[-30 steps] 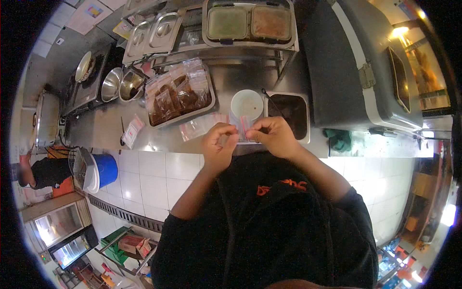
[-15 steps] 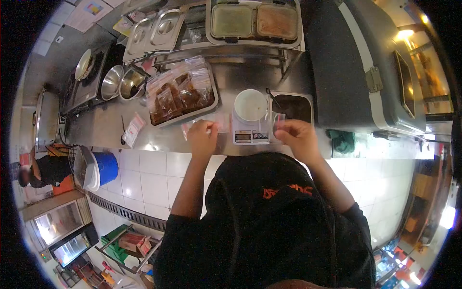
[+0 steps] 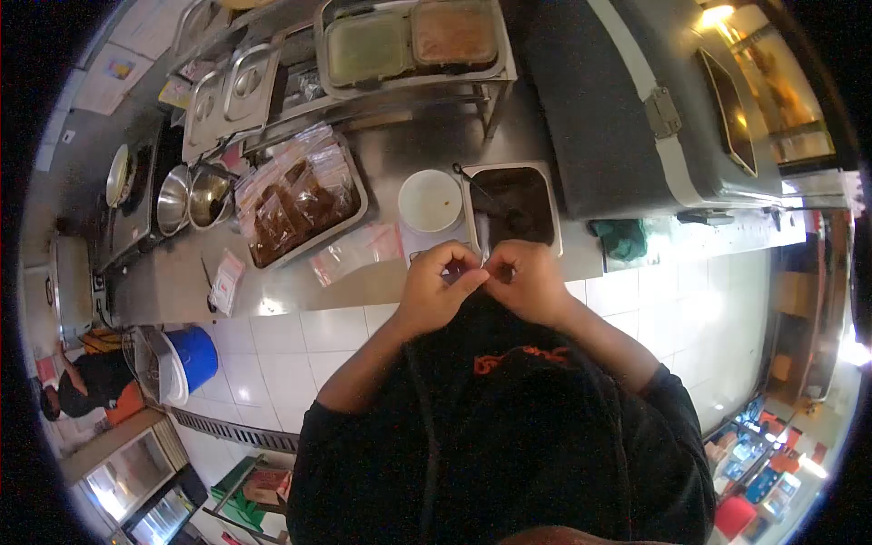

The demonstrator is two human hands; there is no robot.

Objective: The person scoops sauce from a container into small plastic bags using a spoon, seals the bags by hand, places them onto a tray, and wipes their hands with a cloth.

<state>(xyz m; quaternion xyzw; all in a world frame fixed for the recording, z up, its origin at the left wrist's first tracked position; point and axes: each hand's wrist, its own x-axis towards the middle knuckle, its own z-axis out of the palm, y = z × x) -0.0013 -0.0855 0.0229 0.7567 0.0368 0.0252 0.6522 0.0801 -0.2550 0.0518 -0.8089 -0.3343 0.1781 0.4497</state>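
Note:
Close to my body at the counter's front edge, my left hand [image 3: 440,289] and my right hand [image 3: 531,283] meet fingertip to fingertip. Both pinch the top of a small clear zip bag [image 3: 483,234], which is faint and partly hidden by the fingers. Just beyond them a white bowl [image 3: 430,202] sits on a kitchen scale [image 3: 418,241], mostly covered by the bowl and my left hand. On the right is a metal pan [image 3: 557,218] of dark brown sauce with a black-handled utensil [image 3: 467,176] leaning in it. Flat zip bags [image 3: 354,254] lie left of the scale.
A metal tray [image 3: 365,202] at left holds many filled brown bags [image 3: 295,195]. Scissors [image 3: 209,282] and a bag pack [image 3: 227,283] lie beside it. A large grey box [image 3: 590,118] and green cloth [image 3: 622,239] stand right. Another person [image 3: 77,386] is at far left.
My left hand has left the flat bags and moved right to join my right hand. Both now grip the small zip bag, nearer my body. The view has shifted.

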